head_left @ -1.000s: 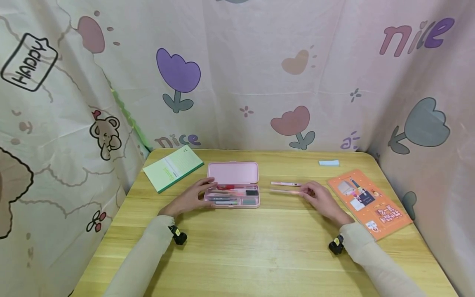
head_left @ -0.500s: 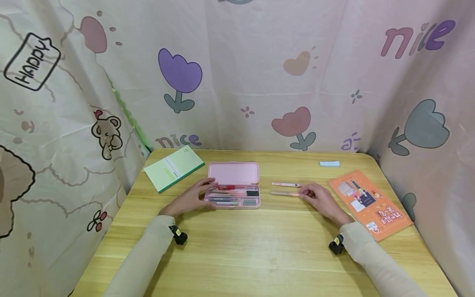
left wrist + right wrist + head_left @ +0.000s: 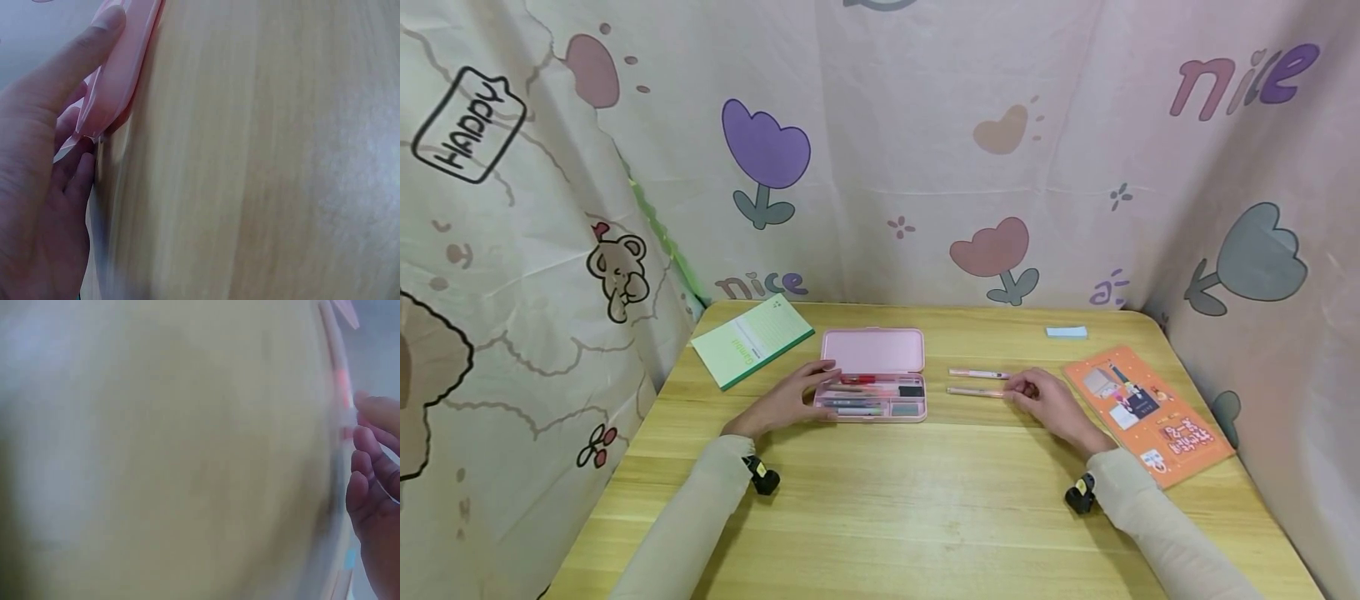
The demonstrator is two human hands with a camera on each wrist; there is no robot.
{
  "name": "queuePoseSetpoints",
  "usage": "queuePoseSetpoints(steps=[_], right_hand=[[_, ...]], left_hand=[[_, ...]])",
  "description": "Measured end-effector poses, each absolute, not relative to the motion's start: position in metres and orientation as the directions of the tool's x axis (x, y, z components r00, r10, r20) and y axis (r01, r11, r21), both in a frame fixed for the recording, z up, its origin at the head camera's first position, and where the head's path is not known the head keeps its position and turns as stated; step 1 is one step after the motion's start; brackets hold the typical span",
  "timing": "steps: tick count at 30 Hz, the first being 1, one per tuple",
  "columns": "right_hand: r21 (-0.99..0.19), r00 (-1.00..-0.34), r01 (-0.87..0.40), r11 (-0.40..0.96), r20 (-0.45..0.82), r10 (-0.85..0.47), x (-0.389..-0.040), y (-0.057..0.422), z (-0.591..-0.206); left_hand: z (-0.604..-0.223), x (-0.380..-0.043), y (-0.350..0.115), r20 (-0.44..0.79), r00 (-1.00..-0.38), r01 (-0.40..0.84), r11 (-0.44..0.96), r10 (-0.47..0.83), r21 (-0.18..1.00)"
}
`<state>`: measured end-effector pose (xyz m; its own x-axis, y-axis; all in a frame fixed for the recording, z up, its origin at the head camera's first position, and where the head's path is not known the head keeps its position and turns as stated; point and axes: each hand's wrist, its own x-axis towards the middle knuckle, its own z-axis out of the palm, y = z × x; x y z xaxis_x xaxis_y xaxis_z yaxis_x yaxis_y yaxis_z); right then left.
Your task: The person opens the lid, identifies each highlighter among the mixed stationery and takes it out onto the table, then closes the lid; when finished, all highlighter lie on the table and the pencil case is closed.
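A pink pencil case (image 3: 874, 352) lies with its lid folded back, pens and an eraser (image 3: 911, 391) inside. My left hand (image 3: 784, 400) grips its left end, thumb along the near side and fingers at the far side; the left wrist view shows the thumb on the pink wall (image 3: 115, 94). Right of the case, a slim pinkish pen (image 3: 973, 392) lies on the table, and my right hand (image 3: 1047, 402) pinches its right end. In the right wrist view the fingertips (image 3: 359, 487) are close beside that pen. Just behind it lies a second pen (image 3: 977, 373), parallel.
A green notebook (image 3: 752, 340) lies at the back left. An orange booklet (image 3: 1150, 412) rests at the right, beyond my right hand, with a small pale blue block (image 3: 1066, 332) behind it. Printed curtains (image 3: 880, 167) enclose the wooden table (image 3: 917, 508) at the back and sides.
The front pen in my right hand has come down from slightly raised to flat on the table. The left hand and the pencil case have stayed in place.
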<state>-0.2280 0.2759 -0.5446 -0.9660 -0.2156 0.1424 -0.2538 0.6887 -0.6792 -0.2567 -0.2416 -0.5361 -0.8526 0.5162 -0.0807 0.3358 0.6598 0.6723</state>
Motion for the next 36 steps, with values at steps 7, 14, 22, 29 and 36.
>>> queuePoseSetpoints(steps=[7,14,22,29,36], right_hand=[[-0.679,-0.951,-0.309,0.666,0.202,-0.235,-0.235,0.250,-0.526],[-0.712,-0.927,-0.362,0.602,0.204,-0.315,-0.243,0.194,-0.513],[-0.731,-0.866,-0.405,0.548,0.115,-0.487,-0.254,0.128,-0.512],[-0.658,-0.827,-0.452,0.602,0.055,-0.560,-0.264,0.101,-0.515],[-0.590,-0.793,-0.500,0.634,0.019,-0.609,-0.269,0.094,-0.514]], left_hand=[[-0.536,-0.257,-0.241,-0.078,-0.853,0.339,0.661,0.516,0.669],[-0.535,-0.257,-0.241,-0.082,-0.855,0.335,0.667,0.512,0.666],[-0.534,-0.255,-0.240,-0.088,-0.858,0.321,0.661,0.507,0.679],[-0.535,-0.256,-0.240,-0.082,-0.854,0.330,0.657,0.513,0.678],[-0.534,-0.255,-0.241,-0.089,-0.857,0.323,0.663,0.508,0.676]])
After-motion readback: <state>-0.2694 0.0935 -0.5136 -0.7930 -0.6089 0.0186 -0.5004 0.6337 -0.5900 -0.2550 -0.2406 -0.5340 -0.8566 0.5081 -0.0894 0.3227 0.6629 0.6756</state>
